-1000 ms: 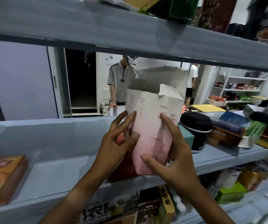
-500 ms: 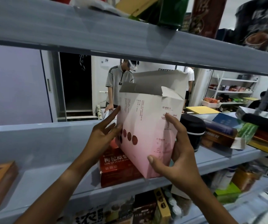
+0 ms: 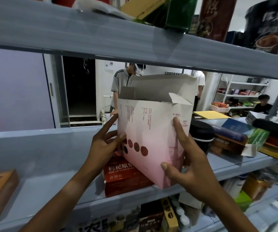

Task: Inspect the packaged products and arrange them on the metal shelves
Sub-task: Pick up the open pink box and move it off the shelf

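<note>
Both hands hold a pink-white cardboard box with open top flaps, tilted, above the grey metal shelf and touching a red carton. Right hand grips its lower right edge, thumb in front, fingers curled behind. Left hand pinches the left edge, index finger extended upward.

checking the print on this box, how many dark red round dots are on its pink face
4 show on the pink-and-white open-topped cardboard box, in a cluster at its lower left beside the left hand's thumb: three in a row, one below. That thumb may hide more.
</note>
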